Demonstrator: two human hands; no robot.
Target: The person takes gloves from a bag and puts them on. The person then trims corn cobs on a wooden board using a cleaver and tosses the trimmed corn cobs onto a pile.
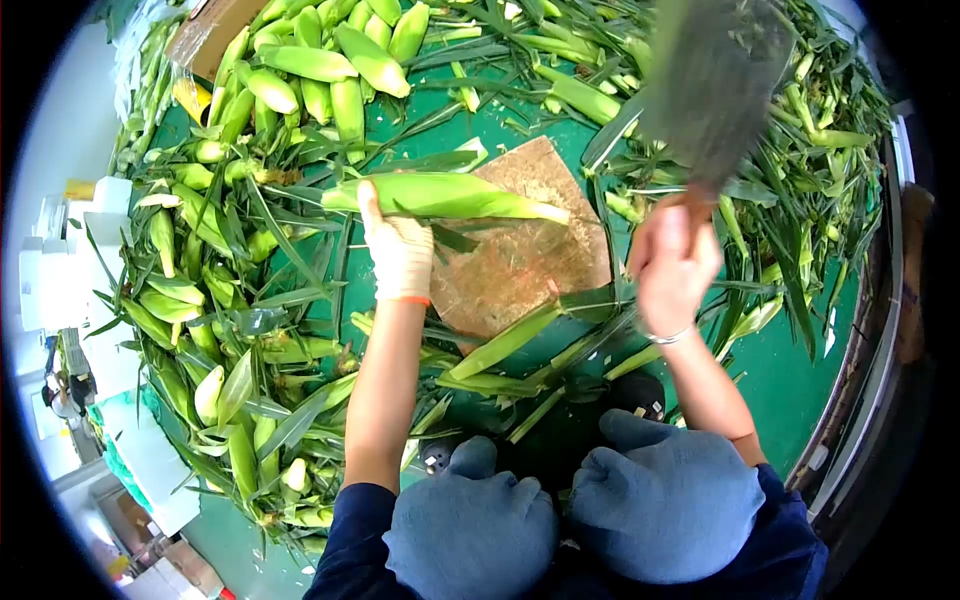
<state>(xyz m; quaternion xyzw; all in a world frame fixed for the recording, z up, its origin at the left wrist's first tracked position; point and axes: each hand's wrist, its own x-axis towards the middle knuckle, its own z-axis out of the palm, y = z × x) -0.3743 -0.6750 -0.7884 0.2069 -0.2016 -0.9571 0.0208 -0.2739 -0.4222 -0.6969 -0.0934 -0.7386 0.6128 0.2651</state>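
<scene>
My left hand point(395, 245), in a pale glove with an orange cuff, is closed round an ear of corn point(450, 195) in its green husk. The ear lies level, its pale end pointing right over a worn wooden chopping board point(500, 280). In my bare right hand point(675, 262) is the handle of a cleaver point(715, 90), its broad blade raised and smeared by motion. A ring or bracelet shows at the right wrist. Cut husk leaves point(510, 345) lie along the near edge of the board.
Trimmed ears of corn point(310, 65) are heaped at the back left, beside a cardboard box point(215, 35). More untrimmed ears point(205, 215) and leaves pile up on the left. Loose leaves point(800, 200) cover the right side of the green floor point(800, 375). White foam boxes point(110, 270) stand far left.
</scene>
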